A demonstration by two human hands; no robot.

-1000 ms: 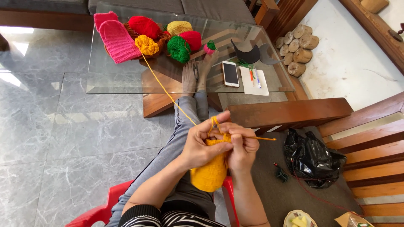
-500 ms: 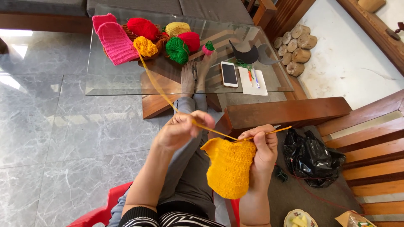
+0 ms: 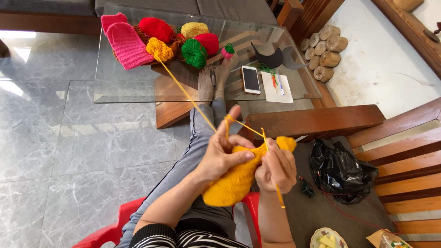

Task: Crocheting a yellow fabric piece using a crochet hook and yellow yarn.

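Since half a second ago both hands have come back together: the left hand [image 3: 225, 154], then raised out toward the table, now closes on the knit piece [image 3: 232, 181], and the right hand [image 3: 275, 167] has dropped against it. Left fingers are curled around the upper edge of the piece, forefinger raised with the yarn [image 3: 183, 92] looped over it. Right fingers are pinched on the hook [image 3: 275, 193], a thin orange stick that slants down past the wrist. By the look of it a stitch is being worked at the piece's top edge; the next move calls for the hook tip to catch the taut strand off the forefinger while the left grip keeps the fabric steady.

Mustard, nubbly and soft, the piece hangs like a pouch over the lap, above a red chair [image 3: 105, 232]. Its strand runs taut to a loose yellow ball [image 3: 160, 48] on the glass table [image 3: 119, 89], beside a ribbed pink knit [image 3: 126, 43], red and green balls, a phone [image 3: 251, 79] and a notepad. A crumpled glossy black bag [image 3: 340, 170] lies to the right
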